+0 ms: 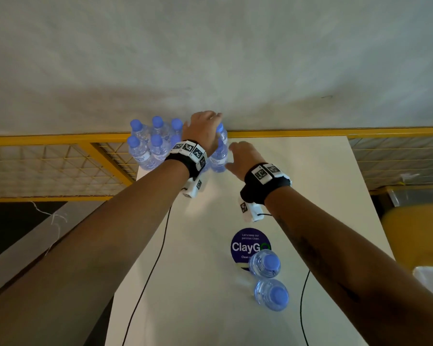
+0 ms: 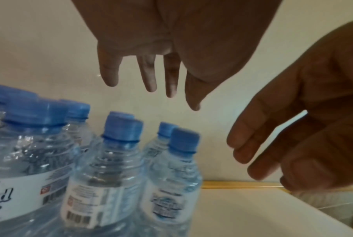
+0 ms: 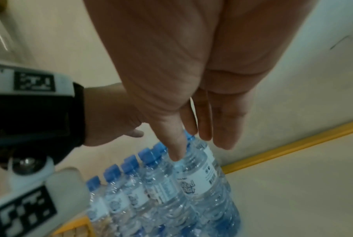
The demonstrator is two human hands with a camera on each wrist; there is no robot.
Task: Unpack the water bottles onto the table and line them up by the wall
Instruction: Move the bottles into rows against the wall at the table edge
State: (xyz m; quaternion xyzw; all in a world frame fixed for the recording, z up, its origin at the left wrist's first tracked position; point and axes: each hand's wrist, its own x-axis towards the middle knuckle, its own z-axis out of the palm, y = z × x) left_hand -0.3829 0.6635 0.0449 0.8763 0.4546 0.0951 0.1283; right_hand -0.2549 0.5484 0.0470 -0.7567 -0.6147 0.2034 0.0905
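I'm reaching both hands over the shrink-wrapped pack [image 1: 151, 143] by the wall [image 1: 210, 58]. My left hand [image 1: 201, 128] is hovering above the caps, fingers loose, gripping nothing. My right hand [image 1: 243, 157] is spread flat just beside the end bottle [image 1: 220, 151]. Two loose bottles [image 1: 265, 264] are waiting behind my right wrist, so most unpacking looks undone.

White table [image 1: 310, 186] carries bottle pack [image 1: 148, 146], two loose bottles [image 1: 265, 263], sticker [image 1: 243, 243].
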